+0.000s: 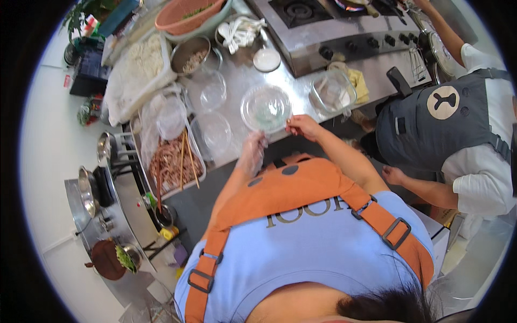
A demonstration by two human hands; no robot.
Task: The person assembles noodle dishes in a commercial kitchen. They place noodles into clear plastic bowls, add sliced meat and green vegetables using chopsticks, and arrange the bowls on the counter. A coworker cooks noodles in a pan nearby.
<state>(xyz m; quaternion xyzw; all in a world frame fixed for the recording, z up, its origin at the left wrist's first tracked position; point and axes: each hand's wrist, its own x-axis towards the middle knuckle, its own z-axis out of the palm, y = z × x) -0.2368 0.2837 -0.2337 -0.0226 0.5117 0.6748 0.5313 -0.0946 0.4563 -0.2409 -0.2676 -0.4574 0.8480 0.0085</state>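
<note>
A see-through round plastic bowl point(265, 109) with a greenish tint inside rests near the front edge of the steel counter. My left hand point(254, 151), in a thin see-through plastic glove, has its fingers closed at the near rim. At the right side of the same rim, my bare right hand point(305, 128) pinches the edge between thumb and fingers. Whether a lid covers this bowl is hard to make out. Left of it stand two more see-through round bowls, one nearer point(216, 133) and one farther point(213, 90).
A tray of shredded meat point(175, 161) with chopsticks lies at left. Behind are a steel pot point(191, 55), white spoons point(239, 33) and a small white dish point(266, 60). A glass box point(333, 92) sits right, below the stove point(344, 37). A co-worker in a dark apron point(431, 126) stands close.
</note>
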